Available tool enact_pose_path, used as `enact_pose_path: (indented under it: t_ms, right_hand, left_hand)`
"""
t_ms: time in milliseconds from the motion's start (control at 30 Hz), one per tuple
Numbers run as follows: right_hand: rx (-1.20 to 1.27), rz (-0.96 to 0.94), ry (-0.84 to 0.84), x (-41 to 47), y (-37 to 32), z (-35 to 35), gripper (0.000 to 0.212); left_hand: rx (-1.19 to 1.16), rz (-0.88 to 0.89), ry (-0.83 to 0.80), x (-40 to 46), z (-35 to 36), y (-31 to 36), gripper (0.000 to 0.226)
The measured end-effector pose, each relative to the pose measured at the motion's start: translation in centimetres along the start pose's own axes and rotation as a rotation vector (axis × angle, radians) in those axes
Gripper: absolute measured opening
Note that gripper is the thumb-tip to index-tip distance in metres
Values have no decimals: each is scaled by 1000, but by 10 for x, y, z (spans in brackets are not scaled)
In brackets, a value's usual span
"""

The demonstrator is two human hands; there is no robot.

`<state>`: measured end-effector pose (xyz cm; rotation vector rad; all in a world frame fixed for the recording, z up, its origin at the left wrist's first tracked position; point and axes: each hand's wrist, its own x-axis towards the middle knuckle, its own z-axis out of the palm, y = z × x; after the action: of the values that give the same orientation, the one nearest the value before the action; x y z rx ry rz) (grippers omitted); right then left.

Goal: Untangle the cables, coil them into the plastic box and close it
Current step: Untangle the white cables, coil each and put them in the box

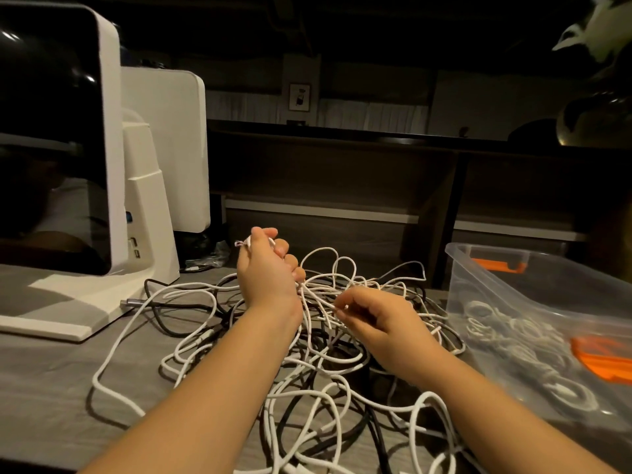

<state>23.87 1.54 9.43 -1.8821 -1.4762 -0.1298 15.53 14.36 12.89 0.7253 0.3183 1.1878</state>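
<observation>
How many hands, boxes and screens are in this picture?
Hands: 2, left hand and right hand, both gripping white cable
Plastic box: 1
White-framed screens: 2
Total: 5

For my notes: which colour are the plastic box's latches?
Orange latches on the plastic box, head view.

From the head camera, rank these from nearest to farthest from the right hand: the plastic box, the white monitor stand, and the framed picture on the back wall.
Measured from the right hand:
1. Plastic box, just to the right of the hand on the table.
2. White monitor stand, across the cable pile on the left side of the table.
3. Framed picture, far back on the dark wall, beyond the table.
</observation>
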Motion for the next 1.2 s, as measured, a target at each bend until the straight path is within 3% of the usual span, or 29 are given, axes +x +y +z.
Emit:
enact_pose_path:
  t_ms: [133,267,367,567,700,967,1067,1200]
  right_hand:
    - [5,-26,-117,-2,-3,0,12]
    - [47,-98,-145,-5,-2,-2,17]
    - [69,-188,-49,-3,0,-3,16]
    - [24,-177,195,-1,3,-1,22]
    - [13,-93,260,-1,3,1,24]
    - [202,0,295,2,9,0,33]
    - [277,-1,295,3,14,-1,36]
    - [509,72,248,4,15,-1,22]
  left_hand:
    - [382,268,-171,-1,-1,-9,24]
    - [652,338,-295,2,-4,-19,27]
    - [724,205,-349,0,-3,-17,41]
    - [993,-271,-544,-13,0,-13,63]
    - [849,-586,-743,-14,-5,-9,60]
    - [966,-640,-874,-15,-7,-8,60]
    - [1017,-637,-934,-12,-9,-8,46]
    - [1029,-660,-1020,-9,-10,-5,32]
